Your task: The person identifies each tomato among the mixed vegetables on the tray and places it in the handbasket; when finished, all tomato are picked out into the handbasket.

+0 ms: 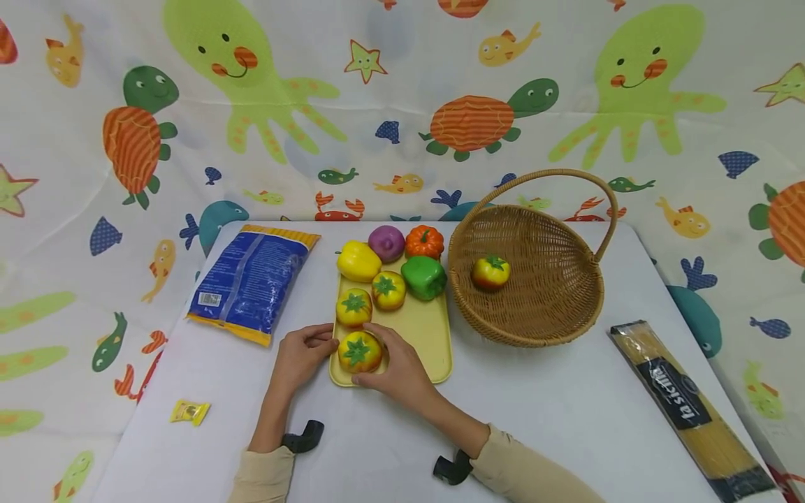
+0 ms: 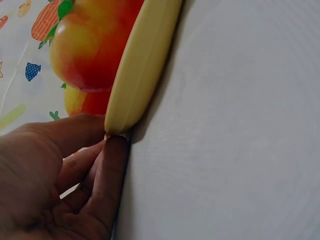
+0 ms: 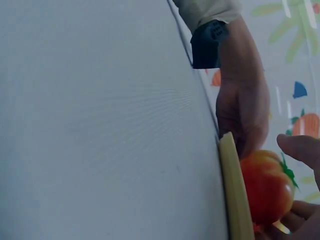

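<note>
My left hand (image 1: 303, 358) pinches the left edge of a pale yellow tray (image 1: 430, 349); the left wrist view shows thumb and fingers at its rim (image 2: 142, 65). My right hand (image 1: 402, 370) curves its fingers and thumb round a yellow-red toy tomato (image 1: 360, 351) with a green star-shaped top, at the tray's near left corner. In the right wrist view this tomato (image 3: 267, 187) sits against the tray. Two similar tomatoes, one (image 1: 354, 307) just behind it and another (image 1: 388, 290), share the tray with a yellow pepper (image 1: 359, 261) and a green pepper (image 1: 424, 277).
At the tray's far end are a purple onion (image 1: 386, 243) and an orange pumpkin (image 1: 424, 242). To the right, a wicker basket (image 1: 541, 293) holds another tomato (image 1: 490, 272). A spaghetti pack (image 1: 692, 412), a blue bag (image 1: 251, 279) and a small yellow packet (image 1: 190, 412) lie around.
</note>
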`<state>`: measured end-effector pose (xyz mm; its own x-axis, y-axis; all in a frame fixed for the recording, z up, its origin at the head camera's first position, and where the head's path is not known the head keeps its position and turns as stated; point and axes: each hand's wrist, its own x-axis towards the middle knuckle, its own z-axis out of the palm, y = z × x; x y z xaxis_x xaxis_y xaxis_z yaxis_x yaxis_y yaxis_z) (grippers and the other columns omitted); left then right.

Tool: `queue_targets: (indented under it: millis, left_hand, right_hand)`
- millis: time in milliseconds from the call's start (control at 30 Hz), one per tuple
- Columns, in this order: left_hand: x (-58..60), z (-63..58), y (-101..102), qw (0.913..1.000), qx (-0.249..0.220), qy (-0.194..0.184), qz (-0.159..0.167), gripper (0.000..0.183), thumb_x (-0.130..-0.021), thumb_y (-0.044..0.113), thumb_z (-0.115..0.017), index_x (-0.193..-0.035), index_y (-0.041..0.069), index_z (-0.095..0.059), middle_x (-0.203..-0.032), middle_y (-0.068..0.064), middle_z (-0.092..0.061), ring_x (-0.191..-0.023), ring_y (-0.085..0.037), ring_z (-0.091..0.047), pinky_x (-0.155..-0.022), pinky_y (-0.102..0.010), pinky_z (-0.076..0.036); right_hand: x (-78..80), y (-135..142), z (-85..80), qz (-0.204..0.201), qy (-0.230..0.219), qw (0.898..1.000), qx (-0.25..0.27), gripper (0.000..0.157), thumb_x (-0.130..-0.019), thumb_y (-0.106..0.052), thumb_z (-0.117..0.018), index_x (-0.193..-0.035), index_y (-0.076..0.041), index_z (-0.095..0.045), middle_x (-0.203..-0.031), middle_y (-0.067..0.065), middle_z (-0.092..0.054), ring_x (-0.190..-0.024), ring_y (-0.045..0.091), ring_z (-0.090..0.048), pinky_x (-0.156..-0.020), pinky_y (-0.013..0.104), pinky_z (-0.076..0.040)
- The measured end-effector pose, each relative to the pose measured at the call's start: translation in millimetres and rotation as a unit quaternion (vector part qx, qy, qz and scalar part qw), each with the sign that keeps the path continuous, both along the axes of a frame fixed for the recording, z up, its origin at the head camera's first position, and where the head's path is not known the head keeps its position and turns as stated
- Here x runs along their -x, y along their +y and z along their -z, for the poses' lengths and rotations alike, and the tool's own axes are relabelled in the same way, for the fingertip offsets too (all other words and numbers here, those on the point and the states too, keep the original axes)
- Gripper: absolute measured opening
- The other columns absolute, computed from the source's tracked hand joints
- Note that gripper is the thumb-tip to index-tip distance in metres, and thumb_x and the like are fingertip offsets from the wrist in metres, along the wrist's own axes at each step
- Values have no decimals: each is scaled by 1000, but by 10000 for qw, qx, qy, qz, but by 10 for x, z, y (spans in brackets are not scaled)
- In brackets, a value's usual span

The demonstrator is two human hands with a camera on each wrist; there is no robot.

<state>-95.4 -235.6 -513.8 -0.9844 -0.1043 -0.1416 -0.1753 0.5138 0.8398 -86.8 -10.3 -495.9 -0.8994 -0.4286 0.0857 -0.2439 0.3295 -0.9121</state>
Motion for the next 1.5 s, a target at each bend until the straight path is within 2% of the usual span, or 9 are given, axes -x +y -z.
queue_targets:
  millis: [533,1067,1267,1500]
  left_hand:
    - [4,2,1,10000,32,31,-1,37,-89,20,-74,-122,5,-70,-95,-5,-70,-84,-17,-67,-73,-26,-53]
    - [8,27,5,10000,10,57,-34,36,-88,19,-75,-121,5,-70,-95,-6,-70,-83,-17,-66,-72,-24,-52]
    - [11,39,-3,10000,6,54,-20,37,-88,19,-75,-121,4,-70,-94,-6,-70,-82,-17,-66,-72,-24,-52]
    - [18,41,6,9999,61,-10,-158,37,-86,19,-76,-120,5,-71,-96,-6,-70,-83,-17,-66,-72,-23,-51]
  right_hand:
    - [49,-2,140,-94,93,9999,-25,78,-78,-21,-86,-145,-16,-47,-140,-4,-51,-127,10,-47,-106,33,-36]
    - [55,14,122,-35,-55,10000,-11,75,-79,-25,-86,-144,-16,-50,-138,-4,-53,-125,10,-49,-105,34,-38]
    - [69,81,-20,-91,-106,9995,286,74,-79,-23,-86,-143,-16,-51,-135,-4,-55,-119,10,-53,-99,30,-44]
    - [141,309,-356,-366,-1,9979,538,73,-78,-20,-86,-142,-12,-52,-136,-6,-55,-119,9,-54,-96,29,-46]
